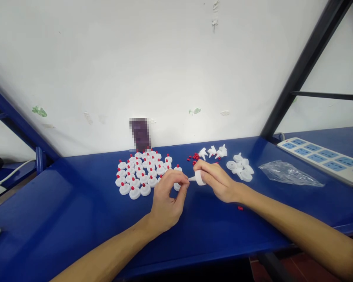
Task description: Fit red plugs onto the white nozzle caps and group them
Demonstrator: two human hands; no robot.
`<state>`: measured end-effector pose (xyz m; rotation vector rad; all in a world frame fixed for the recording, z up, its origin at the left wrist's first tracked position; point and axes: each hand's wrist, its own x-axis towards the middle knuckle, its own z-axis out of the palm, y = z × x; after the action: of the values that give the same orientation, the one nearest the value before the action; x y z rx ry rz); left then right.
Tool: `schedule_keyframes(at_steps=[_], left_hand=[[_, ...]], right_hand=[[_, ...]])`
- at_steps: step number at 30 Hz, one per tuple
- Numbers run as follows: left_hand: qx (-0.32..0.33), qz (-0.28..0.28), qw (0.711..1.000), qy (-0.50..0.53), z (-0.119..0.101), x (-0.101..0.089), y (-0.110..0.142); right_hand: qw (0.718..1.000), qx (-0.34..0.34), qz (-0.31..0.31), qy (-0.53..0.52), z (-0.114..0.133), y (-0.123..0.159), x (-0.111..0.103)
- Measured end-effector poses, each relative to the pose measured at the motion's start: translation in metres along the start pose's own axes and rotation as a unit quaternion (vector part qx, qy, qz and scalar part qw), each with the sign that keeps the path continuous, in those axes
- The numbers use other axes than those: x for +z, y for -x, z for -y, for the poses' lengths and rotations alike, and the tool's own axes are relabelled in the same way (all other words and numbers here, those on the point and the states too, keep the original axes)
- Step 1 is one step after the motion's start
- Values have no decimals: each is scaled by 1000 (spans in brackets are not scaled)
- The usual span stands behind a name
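My right hand (216,181) grips a white nozzle cap (199,178), its thin spout pointing left. At the spout's tip, the thumb and forefinger of my left hand (170,196) are pinched together; whatever they hold is hidden. Left of my hands stands a group of white nozzle caps with red tips (140,172), mostly upright, some partly behind my left hand. Beyond my right hand lie small red tip caps (195,156) in a loose pile. Several white nozzle caps without red tips (240,167) lie to the right, and others (212,150) lie behind the pile.
Everything lies on a blue table (223,231) against a white wall. A clear plastic bag (288,173) and a white power strip (323,158) are at right. One red piece (240,208) lies below my right wrist. A pixelated dark object (141,134) leans on the wall.
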<state>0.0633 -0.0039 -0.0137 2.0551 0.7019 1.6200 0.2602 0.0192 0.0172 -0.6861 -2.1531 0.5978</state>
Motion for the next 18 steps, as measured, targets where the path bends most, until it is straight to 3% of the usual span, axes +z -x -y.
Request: schedule_keyframes(at_steps=[5, 9, 12, 15, 18], left_hand=[[-16, -15, 1000, 19, -1, 1, 0], [-152, -65, 981, 100, -2, 0, -6], [-230, -85, 959, 145, -1, -2, -11], [-267, -74, 948, 160, 2, -4, -14], [-261, -26, 954, 147, 5, -6, -13]], right_hand=[[1000, 15, 15, -16, 3, -1, 1], [997, 15, -18, -67, 5, -2, 3], [991, 39, 0, -131, 4, -1, 5], [980, 61, 19, -191, 3, 0, 8], [976, 49, 20, -213, 5, 0, 9]])
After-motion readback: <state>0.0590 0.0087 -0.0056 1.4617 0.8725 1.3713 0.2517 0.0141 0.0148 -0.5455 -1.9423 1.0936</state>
